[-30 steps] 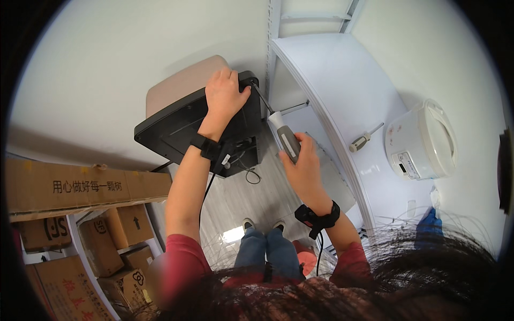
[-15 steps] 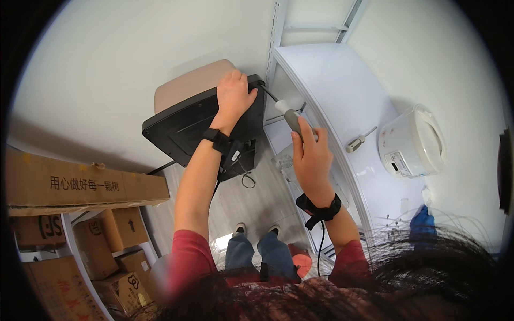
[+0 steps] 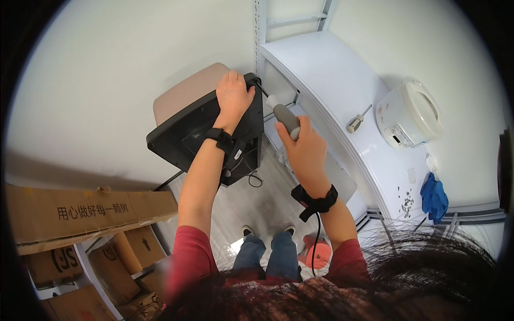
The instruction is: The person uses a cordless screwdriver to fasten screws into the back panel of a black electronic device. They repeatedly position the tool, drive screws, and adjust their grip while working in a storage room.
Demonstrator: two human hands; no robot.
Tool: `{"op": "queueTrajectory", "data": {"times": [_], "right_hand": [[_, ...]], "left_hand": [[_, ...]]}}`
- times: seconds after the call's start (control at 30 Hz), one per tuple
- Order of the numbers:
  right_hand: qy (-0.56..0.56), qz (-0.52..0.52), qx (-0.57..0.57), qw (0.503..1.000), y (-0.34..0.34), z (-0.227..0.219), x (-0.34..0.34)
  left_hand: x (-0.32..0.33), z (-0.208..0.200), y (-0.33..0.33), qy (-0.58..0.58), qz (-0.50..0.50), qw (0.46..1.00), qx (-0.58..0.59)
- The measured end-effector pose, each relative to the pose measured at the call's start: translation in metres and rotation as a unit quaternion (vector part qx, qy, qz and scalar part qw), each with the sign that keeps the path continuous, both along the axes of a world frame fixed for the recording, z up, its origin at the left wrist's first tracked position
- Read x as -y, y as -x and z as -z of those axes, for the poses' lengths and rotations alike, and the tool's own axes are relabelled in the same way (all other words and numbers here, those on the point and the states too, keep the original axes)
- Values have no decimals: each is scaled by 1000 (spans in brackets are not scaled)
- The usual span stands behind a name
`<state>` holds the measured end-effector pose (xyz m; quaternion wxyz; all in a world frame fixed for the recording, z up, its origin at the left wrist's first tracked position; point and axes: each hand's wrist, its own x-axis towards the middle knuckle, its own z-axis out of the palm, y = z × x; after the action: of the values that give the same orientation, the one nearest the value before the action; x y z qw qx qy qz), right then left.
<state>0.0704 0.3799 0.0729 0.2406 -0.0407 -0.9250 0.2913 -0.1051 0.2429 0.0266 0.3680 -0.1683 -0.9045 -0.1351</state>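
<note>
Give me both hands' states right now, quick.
Left hand: closed over the upper edge of the black panel.
Right hand: closed, holding the large screwdriver by its handle.

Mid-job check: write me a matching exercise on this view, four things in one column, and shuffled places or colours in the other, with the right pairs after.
Things:
1. Left hand
2. Right hand
3. Smaller screwdriver
4. Rice cooker

Places or colours:
A. Lying on the white tabletop
B. At the handle of the larger screwdriver
C. White, with a rounded body
D. At the edge of the black panel

Pairs: 1-D, 2-B, 3-A, 4-C
</note>
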Motion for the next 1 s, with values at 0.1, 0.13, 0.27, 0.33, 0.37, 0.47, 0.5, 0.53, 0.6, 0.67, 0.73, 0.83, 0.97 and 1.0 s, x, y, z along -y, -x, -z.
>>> {"op": "queueTrajectory", "data": {"times": [0.1, 0.13, 0.27, 0.33, 0.37, 0.47, 0.5, 0.53, 0.6, 0.67, 0.73, 0.83, 0.97, 1.0], "right_hand": [[-17, 8, -119, 993, 7, -6, 2], [-19, 0, -172, 985, 8, -8, 2], [-78, -82, -212, 971, 7, 9, -13], [-31, -105, -200, 974, 0, 7, -15], [-51, -123, -203, 970, 0, 8, -18], [-85, -144, -200, 966, 0, 7, -25], [-73, -132, -195, 969, 1, 5, -24], [-61, -121, -190, 972, 2, 3, -23], [-81, -89, -195, 973, 6, 0, -21], [-85, -58, -165, 981, 8, -1, -19], [-77, -24, -103, 991, 8, -2, -20], [-67, -32, -87, 993, 8, 1, -25], [-83, -71, -171, 979, 6, 2, -23], [-83, -72, -143, 984, 5, 3, -26]], "left_hand": [[-2, -2, -2, 2, 2, 1000, -4], [-3, -2, -3, 2, 1, 1000, -3], [-4, -2, -5, -2, -2, 1000, 2], [-3, -1, -6, -4, -3, 1000, 8], [-2, -1, -6, -6, -3, 1000, 11], [-4, -1, -7, -8, 2, 1000, 8], [-4, -1, -7, -5, 2, 1000, 3], [-4, -2, -6, -3, 2, 1000, -2], [-4, -2, -5, -3, -1, 1000, -4], [-4, -1, -4, -10, -7, 1000, 3], [-5, -1, -4, -6, -7, 1000, -4], [-4, -1, -2, -5, -13, 1000, 4], [-3, 1, -2, -5, -11, 1000, 0], [-4, 1, -3, -4, -11, 1000, -1]]}}
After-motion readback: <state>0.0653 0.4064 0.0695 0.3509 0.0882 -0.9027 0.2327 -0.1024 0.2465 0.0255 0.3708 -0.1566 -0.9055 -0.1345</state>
